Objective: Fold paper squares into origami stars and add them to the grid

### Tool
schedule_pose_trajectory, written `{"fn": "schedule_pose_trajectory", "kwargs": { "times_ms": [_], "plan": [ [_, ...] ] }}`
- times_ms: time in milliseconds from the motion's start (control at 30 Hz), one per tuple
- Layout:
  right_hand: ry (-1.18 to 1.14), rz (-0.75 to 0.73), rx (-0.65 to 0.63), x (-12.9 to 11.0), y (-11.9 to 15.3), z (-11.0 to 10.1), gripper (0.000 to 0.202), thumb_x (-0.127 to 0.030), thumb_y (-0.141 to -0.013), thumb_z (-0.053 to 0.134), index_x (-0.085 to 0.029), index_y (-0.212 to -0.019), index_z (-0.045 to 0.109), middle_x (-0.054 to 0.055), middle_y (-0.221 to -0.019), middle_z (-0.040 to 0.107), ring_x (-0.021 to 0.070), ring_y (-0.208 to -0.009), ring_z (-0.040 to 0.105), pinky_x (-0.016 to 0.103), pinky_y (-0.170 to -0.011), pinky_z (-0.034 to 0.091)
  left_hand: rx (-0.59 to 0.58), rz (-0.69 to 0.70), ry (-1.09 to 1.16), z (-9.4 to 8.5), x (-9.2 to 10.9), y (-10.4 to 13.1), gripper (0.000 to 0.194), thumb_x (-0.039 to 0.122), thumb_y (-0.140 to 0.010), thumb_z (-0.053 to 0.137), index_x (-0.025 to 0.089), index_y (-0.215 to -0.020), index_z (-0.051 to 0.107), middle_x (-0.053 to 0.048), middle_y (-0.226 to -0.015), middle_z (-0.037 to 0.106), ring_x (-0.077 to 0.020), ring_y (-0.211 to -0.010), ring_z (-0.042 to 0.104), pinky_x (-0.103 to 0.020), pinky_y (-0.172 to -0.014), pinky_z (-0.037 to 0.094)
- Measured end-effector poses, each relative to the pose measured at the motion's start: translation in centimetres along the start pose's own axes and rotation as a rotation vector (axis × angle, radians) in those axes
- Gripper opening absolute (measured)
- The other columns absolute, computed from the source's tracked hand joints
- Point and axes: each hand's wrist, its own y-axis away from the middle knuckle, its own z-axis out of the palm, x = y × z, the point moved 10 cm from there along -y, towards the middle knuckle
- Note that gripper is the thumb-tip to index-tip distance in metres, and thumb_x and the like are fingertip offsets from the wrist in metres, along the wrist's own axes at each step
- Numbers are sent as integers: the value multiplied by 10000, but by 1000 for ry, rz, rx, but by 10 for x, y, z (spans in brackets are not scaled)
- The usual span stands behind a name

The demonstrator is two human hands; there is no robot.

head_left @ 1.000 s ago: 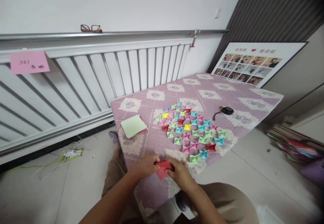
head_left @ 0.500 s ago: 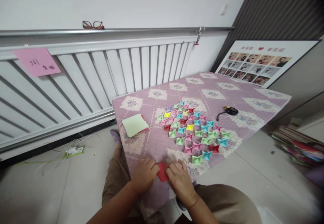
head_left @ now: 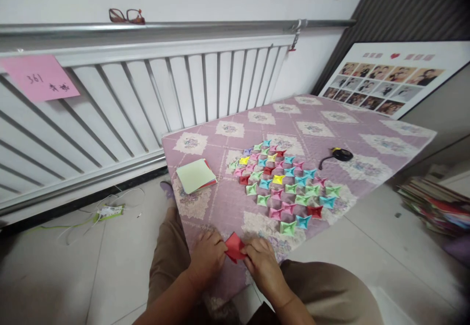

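A small piece of folded red paper is pinched between my two hands just above the near corner of the table. My left hand grips its left side, fingers closed. On its right edge, my right hand closes thumb and fingers. Beyond my hands stand several rows of small folded paper shapes in green, blue, pink, yellow and red. To the left lies a stack of paper sheets, pale green on top with red showing beneath.
A purple flowered cloth covers the table. A black coiled cord lies at its right. Along the wall runs a white radiator with eyeglasses on the pipe above. A photo board leans at the back right; a power strip is on the floor.
The red paper has been turned and opened a little between my fingers, now showing a pointed top and loose flaps. My view has shifted slightly; the paper shapes have stayed in place.
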Motion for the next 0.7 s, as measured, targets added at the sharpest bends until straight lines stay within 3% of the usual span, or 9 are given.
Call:
{"fn": "schedule_pose_trajectory", "kwargs": {
  "times_ms": [167, 367, 700],
  "plan": [
    [-38, 74, 47, 11, 5, -1, 120, -126, -786, 627, -244, -794, 615, 1, -839, 616, 193, -855, 525, 350, -844, 338, 73, -37, 125, -2, -4, 7, 150, 219, -868, 552, 267, -924, 683, -22, -975, 628, -209, -965, 497, -371, -877, 307],
    [0, 84, 56, 10, 6, -5, 53, -214, -828, 615, -257, -801, 631, 10, -870, 630, 197, -866, 539, 359, -851, 338, 133, -107, 170, -8, -8, 8, 135, 208, -863, 544, 233, -805, 663, -20, -948, 626, -204, -945, 507, -370, -867, 304],
    [-8, 175, 69, 12, 6, -9, 215, -290, -907, 485, -255, -779, 655, 30, -881, 624, 207, -878, 515, 379, -854, 316, 48, -201, 197, -6, -16, 0, 163, 263, -868, 528, 217, -767, 647, -35, -921, 616, -224, -942, 504, -386, -857, 295]
  ]
}}
